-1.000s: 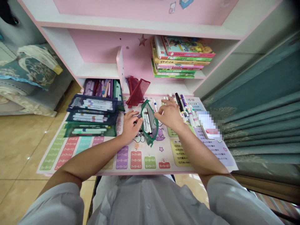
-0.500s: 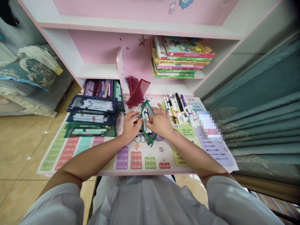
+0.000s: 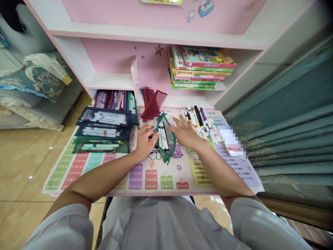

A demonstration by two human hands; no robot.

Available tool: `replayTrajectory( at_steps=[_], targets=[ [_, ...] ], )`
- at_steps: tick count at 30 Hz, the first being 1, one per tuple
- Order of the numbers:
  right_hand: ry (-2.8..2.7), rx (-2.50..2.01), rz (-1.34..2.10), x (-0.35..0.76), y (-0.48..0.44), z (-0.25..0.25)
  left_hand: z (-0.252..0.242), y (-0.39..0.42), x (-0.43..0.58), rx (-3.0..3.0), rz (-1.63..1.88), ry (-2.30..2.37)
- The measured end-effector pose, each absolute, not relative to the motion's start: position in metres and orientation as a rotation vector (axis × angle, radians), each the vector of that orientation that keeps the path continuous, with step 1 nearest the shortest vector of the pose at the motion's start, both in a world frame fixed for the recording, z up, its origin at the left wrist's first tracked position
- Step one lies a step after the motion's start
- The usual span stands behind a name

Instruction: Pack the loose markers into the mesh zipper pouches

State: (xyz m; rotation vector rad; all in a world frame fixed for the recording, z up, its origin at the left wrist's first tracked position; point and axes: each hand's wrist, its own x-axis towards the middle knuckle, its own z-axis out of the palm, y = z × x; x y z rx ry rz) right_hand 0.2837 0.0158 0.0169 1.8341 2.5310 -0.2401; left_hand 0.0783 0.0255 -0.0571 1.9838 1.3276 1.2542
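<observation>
**Left hand (image 3: 145, 141) clamped on a green mesh zip pouch (image 3: 170, 140), right hand (image 3: 184, 133) open and spread just beside it!**
Here's the pouch, lying unzipped near the middle of the desk (image 3: 182, 102) on a multiplication-table mat (image 3: 151, 177), with white markers (image 3: 162, 137) inside. The left hand's curled around its left rim, while the right hand hovers between the pouch and a loose row of colored markers (image 3: 200, 121) toward the back right corner. Over on the left sit three zip pencil cases (image 3: 102, 130) packed with pens, and a red mesh pouch (image 3: 152, 104) props up at the back.
</observation>
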Motion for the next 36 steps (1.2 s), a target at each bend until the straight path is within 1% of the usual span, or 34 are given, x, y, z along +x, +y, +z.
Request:
replayTrajectory(
  at_steps=[4, 7, 9, 13, 15, 18, 26, 29, 34, 36],
  targets=[
    [2.692, 1.675, -0.206, 0.278, 0.018, 0.016, -0.057, 0.028, 0.077, 2.02, 1.232, 1.343],
    [2.817, 1.542, -0.143, 0.273, 0.017, 0.019, -0.05, 0.029, 0.076, 2.102, 1.151, 1.343],
    [2.873, 1.449, -0.121, 0.271, 0.015, 0.021, -0.04, 0.029, 0.075, 2.205, 1.023, 1.342],
    [2.918, 1.313, -0.094, 0.267, 0.009, 0.025, -0.013, 0.027, 0.073, 2.422, 0.633, 1.294],
    [2.921, 1.29, -0.082, 0.264, 0.008, 0.026, -0.002, 0.026, 0.073, 2.476, 0.508, 1.267],
    [2.907, 1.257, -0.101, 0.259, 0.009, 0.022, 0.01, 0.026, 0.071, 2.55, 0.416, 1.263],
    [2.913, 1.359, -0.009, 0.254, 0.014, 0.007, 0.021, 0.027, 0.066, 2.571, 0.15, 1.216],
    [2.929, 1.402, -0.049, 0.255, 0.016, 0.007, 0.019, 0.028, 0.065, 2.57, 0.152, 1.283],
    [3.043, 1.48, -0.273, 0.268, 0.025, 0.001, 0.012, 0.032, 0.062, 2.618, 0.317, 1.321],
    [3.121, 1.534, -0.292, 0.283, 0.029, -0.006, 0.009, 0.034, 0.06, 2.651, 0.386, 1.32]
  ],
)
